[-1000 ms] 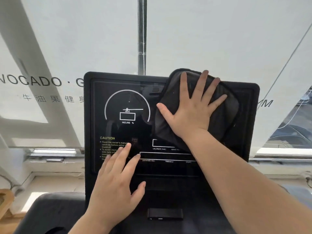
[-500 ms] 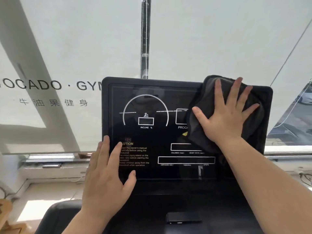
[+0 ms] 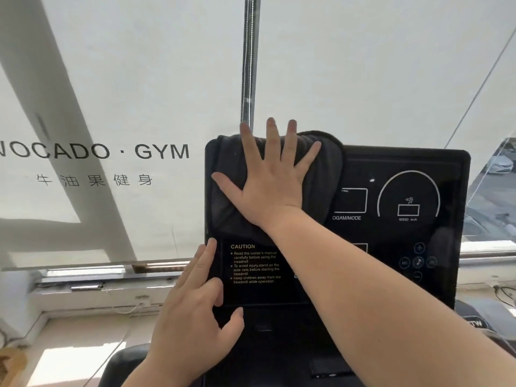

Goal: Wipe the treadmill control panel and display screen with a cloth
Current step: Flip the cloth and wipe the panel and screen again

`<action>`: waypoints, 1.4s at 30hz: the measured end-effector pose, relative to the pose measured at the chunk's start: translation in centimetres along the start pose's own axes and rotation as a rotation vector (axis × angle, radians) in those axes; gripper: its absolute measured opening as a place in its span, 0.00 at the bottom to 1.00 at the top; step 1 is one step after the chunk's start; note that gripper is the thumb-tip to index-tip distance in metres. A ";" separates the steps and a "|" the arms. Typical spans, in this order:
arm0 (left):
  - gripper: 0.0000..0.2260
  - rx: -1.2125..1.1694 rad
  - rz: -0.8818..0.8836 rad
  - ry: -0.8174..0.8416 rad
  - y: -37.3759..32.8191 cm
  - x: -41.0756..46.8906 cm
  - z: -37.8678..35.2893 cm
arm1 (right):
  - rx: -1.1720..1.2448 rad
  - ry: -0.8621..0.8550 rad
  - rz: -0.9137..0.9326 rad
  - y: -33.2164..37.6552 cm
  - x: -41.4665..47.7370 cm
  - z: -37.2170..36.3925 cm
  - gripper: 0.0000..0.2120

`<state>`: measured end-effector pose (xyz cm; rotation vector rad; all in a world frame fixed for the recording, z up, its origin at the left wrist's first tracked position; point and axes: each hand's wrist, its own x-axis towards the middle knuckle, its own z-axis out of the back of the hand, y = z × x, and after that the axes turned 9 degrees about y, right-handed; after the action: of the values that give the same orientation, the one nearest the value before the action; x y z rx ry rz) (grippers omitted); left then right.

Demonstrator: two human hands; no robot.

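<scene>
Pressing down with fingers spread wide and straight, the right hand [image 3: 268, 185] is holding a soft dark grey cloth [image 3: 326, 174] flat against the top left corner of the shiny black treadmill control panel [image 3: 391, 160]. The cloth is covering that corner and part of the top edge. The left hand [image 3: 192, 317] is lying on the panel's lower left edge with straight fingers, gripping nothing, just beside the yellow CAUTION words [image 3: 254, 263]. A white window blind with grey GYM letters [image 3: 162, 151] is hanging behind.
</scene>
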<state>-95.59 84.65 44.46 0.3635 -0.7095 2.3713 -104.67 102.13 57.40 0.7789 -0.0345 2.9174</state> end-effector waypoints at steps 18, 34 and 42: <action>0.11 -0.220 0.086 0.010 0.4 0.7 1.8 | 0.203 -0.056 -0.466 -9.1 -2.0 -0.2 0.44; 0.06 -0.407 0.165 -0.083 -0.6 0.4 1.5 | -0.159 -0.027 0.393 -3.1 -5.4 -3.3 0.39; 0.03 -0.415 0.145 0.018 -0.1 0.3 2.1 | -0.129 0.006 -0.013 -8.9 -4.4 -1.7 0.47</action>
<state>-95.55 83.65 46.36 0.1144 -1.2240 2.2777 -100.57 110.55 53.67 0.7468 -0.2148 2.8712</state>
